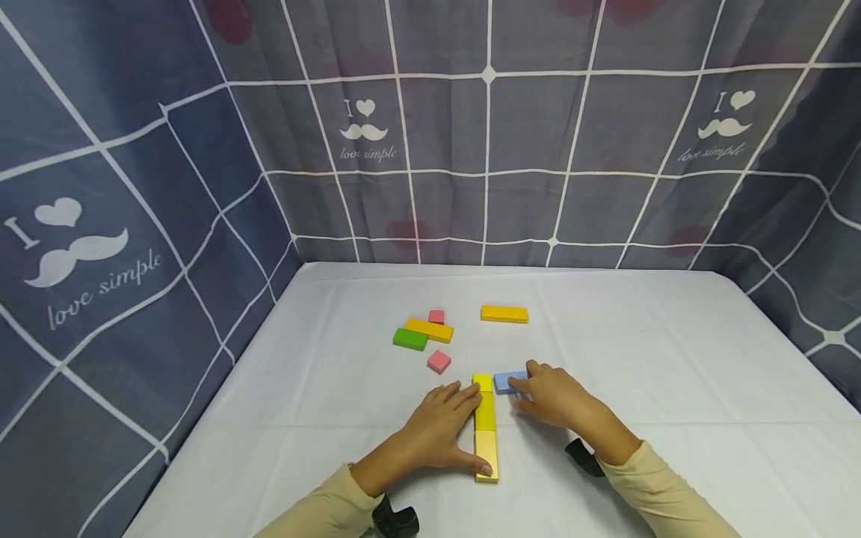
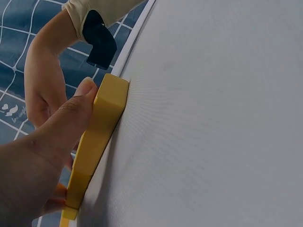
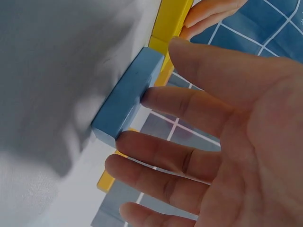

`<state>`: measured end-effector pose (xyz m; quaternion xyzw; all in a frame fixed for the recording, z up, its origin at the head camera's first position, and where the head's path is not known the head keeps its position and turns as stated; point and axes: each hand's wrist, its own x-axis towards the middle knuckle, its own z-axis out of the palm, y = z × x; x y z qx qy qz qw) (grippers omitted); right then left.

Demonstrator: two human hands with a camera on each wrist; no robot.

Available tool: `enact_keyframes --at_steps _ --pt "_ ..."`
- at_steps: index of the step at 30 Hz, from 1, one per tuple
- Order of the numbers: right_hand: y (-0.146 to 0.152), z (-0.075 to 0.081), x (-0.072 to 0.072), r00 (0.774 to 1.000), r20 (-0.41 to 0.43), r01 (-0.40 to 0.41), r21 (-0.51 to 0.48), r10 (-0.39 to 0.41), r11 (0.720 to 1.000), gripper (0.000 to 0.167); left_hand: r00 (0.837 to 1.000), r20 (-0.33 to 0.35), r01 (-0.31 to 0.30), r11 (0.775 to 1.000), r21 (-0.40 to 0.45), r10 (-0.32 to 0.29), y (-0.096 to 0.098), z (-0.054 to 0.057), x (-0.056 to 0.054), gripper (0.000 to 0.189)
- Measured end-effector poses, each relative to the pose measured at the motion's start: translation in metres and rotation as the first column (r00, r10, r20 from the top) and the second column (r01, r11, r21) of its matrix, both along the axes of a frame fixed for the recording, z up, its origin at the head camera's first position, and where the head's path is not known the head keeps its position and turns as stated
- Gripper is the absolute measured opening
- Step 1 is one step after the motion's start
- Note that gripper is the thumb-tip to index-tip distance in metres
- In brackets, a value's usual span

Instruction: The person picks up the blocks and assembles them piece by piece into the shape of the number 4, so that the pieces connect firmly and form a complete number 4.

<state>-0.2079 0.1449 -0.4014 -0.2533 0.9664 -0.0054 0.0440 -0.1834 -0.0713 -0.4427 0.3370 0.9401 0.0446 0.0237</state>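
A straight row of yellow blocks (image 1: 485, 413) lies flat on the white table. My left hand (image 1: 440, 424) spans the row's left side, the thumb touching its near end and a fingertip its far end. Seen from the left wrist, the thumb (image 2: 71, 111) rests along the edge of the yellow block (image 2: 103, 120). To the right of the row's far end lies a blue block (image 1: 504, 382), its end beside the yellow. The fingers of my right hand (image 1: 554, 396) extend onto this block; in the right wrist view, fingertips (image 3: 149, 97) touch the blue block (image 3: 128, 97).
Farther back are a green block (image 1: 409, 340), an orange-yellow block (image 1: 430, 329) touching it, and two pink blocks, one nearer (image 1: 439, 362) and one behind (image 1: 436, 317). Another orange-yellow block (image 1: 504, 314) lies back right. Grid-patterned curtains (image 1: 444, 149) enclose the table (image 1: 673, 359).
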Motion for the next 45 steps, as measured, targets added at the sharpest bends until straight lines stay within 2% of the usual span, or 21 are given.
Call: enact_keyframes --at_steps 17,23,35,39,45 --pt "-0.009 -0.005 0.003 0.999 -0.04 0.004 0.012 -0.003 1.0 0.041 1.0 -0.018 0.001 1.0 0.005 -0.001 0.0 -0.001 0.0 0.103" --pt "-0.011 -0.004 0.006 0.999 -0.029 0.018 0.017 -0.018 1.0 0.041 1.0 -0.004 0.001 1.0 0.001 -0.001 0.0 -0.001 -0.001 0.103" --pt "-0.019 -0.001 0.011 0.999 -0.038 -0.019 0.032 0.021 0.999 0.04 1.0 -0.02 0.001 1.0 -0.003 -0.001 0.001 -0.001 0.0 0.103" --pt "-0.019 -0.003 0.011 0.999 -0.022 -0.029 -0.013 0.029 0.999 0.045 1.0 -0.011 0.003 1.0 -0.005 -0.003 0.0 -0.001 -0.001 0.104" --pt "-0.02 -0.009 0.012 0.999 0.033 -0.029 -0.056 0.03 0.998 0.062 1.0 -0.021 0.015 1.0 -0.009 -0.015 0.0 -0.002 -0.001 0.105"
